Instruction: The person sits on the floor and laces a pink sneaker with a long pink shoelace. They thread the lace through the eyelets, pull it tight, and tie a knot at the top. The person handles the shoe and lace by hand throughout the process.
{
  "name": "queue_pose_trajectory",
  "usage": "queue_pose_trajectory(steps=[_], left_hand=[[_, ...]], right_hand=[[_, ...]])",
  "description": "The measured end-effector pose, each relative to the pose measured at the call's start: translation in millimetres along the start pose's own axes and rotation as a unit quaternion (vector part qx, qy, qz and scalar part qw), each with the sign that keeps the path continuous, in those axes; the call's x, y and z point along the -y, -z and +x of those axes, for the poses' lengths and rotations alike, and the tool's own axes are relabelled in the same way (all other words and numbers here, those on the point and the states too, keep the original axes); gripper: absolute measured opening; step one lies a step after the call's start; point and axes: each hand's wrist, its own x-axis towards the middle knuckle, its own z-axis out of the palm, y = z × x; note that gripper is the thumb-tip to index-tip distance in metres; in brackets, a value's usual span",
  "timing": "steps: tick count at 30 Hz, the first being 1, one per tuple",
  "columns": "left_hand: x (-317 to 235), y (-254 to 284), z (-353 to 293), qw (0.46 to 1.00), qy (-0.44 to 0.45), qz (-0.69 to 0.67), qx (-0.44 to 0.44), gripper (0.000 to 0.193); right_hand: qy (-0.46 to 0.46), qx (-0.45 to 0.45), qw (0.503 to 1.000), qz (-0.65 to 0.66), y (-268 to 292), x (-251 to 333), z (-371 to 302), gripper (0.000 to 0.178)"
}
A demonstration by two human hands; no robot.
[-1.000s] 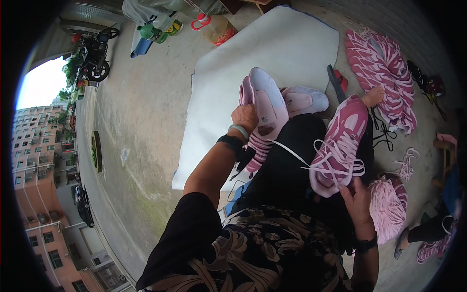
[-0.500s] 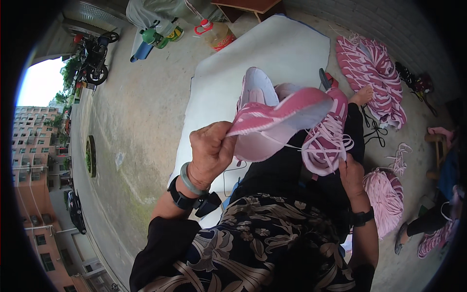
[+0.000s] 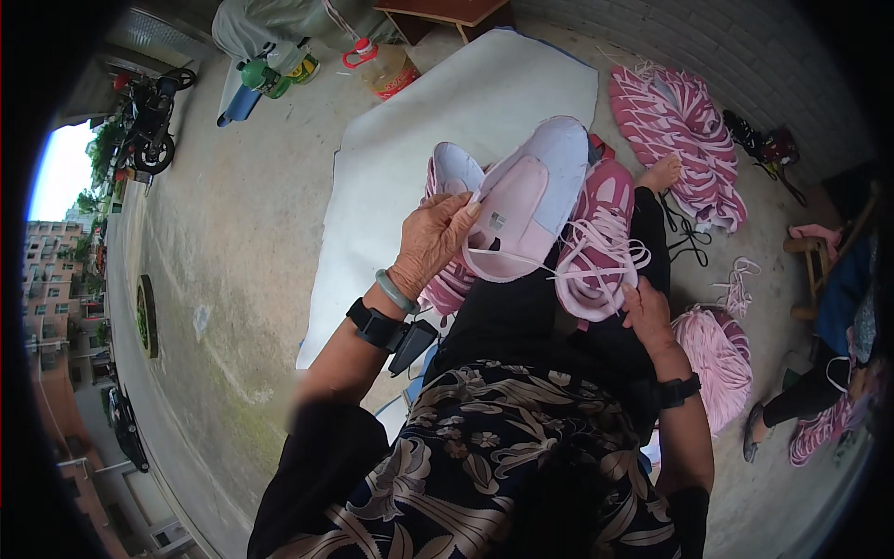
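Note:
My left hand [image 3: 436, 240] pinches the edge of a pink shoe upper [image 3: 535, 200], raised with its white and pale pink inside facing me. My right hand [image 3: 649, 315] grips the heel edge of a second, laced shoe upper [image 3: 603, 244], which rests against my leg with its toe pointing away. A pale lace stretches between these two uppers. Partly hidden behind my left hand is another pink upper [image 3: 449, 284], lying at the edge of a white sheet [image 3: 391, 177].
A large pile of pink uppers [image 3: 684, 140] lies at the far right. Beside my right forearm is a bundle of pink laces [image 3: 712, 363]. Bottles, including a red-capped jug [image 3: 384, 67], stand beyond the sheet. Another person's leg [image 3: 805, 410] shows at the right.
My left hand has turned the raised upper so that its inside faces me; before, its pink outer side showed. My right hand keeps hold of the laced upper. The view has shifted slightly.

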Motion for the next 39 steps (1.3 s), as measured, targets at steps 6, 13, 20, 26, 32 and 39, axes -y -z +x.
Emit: queue_pose_trajectory(steps=[6, 13, 20, 26, 32, 39], left_hand=[[21, 3, -21, 0.913, 0.226, -0.333, 0.069, 0.042], [39, -13, -33, 0.812, 0.23, -0.503, 0.185, 0.027], [-19, -25, -19, 0.89, 0.07, -0.383, 0.239, 0.024], [-61, -56, -22, 0.924, -0.268, -0.051, 0.268, 0.036], [-87, -104, -12, 0.851, -0.359, 0.089, 0.372, 0.036], [-97, -154, -15, 0.778, -0.391, 0.188, 0.454, 0.017]], right_hand=[[-0.027, -0.01, 0.997, 0.069, 2, -1, 4, 0.036], [-0.112, 0.022, 0.978, 0.174, 6, 8, 9, 0.038], [-0.15, 0.029, 0.959, 0.24, 9, 13, 27, 0.037], [-0.127, 0.043, 0.955, 0.264, 9, 17, 34, 0.034], [-0.072, 0.038, 0.926, 0.368, 5, -14, 22, 0.025], [0.041, -0.182, 0.978, 0.094, 23, 16, 4, 0.026]])
